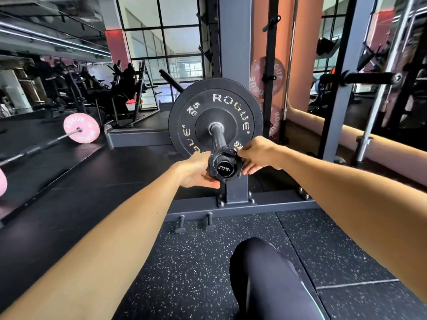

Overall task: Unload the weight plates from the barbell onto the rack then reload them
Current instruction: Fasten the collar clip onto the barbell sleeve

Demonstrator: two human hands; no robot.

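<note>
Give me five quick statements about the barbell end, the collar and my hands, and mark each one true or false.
1. Both hands hold the collar at the tip of the barbell sleeve. True: the left hand and right hand grip it from either side.
2. The black plate reads 20 kg. False: it reads 5 kg.
3. The collar sits flush against the black plate. False: bare sleeve shows between them.
4. Pink plates hang on the rack behind the black plate. True.
5. The black plate lies flat on the floor. False: it stands upright on the sleeve.
</note>
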